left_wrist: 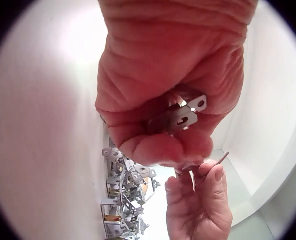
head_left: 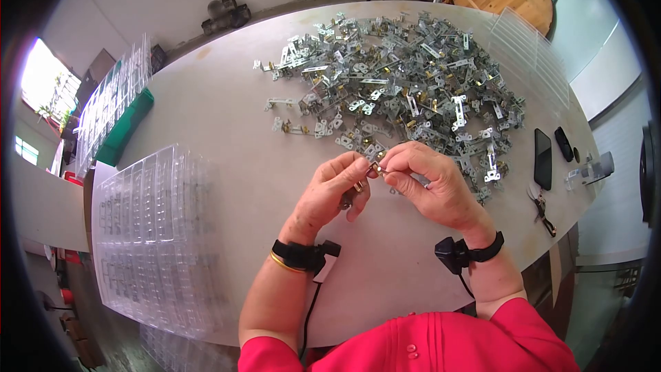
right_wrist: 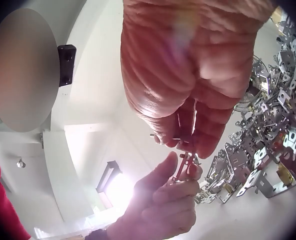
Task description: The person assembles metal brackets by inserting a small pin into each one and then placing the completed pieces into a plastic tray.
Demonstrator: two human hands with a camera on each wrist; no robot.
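Over the table in front of the chest, my left hand (head_left: 329, 189) pinches a small metal bracket (head_left: 374, 169) between thumb and fingers. Another bracket (left_wrist: 188, 119), with two flat holed tabs, sits in the curled left palm. My right hand (head_left: 441, 189) meets the left fingertips and pinches a small metal part there. A thin metal pin (left_wrist: 222, 158) sticks out beside the right thumb in the left wrist view. In the right wrist view the bracket (right_wrist: 184, 167) stands between both sets of fingertips; the fingers cover much of it.
A wide heap of metal brackets (head_left: 399, 76), some with brass-coloured pieces, spreads beyond the hands. Clear plastic trays (head_left: 158, 234) lie at left, with a green bin (head_left: 127, 127) behind. A phone (head_left: 542, 158), pliers (head_left: 541, 208) and a clear cup (head_left: 592, 169) are at right.
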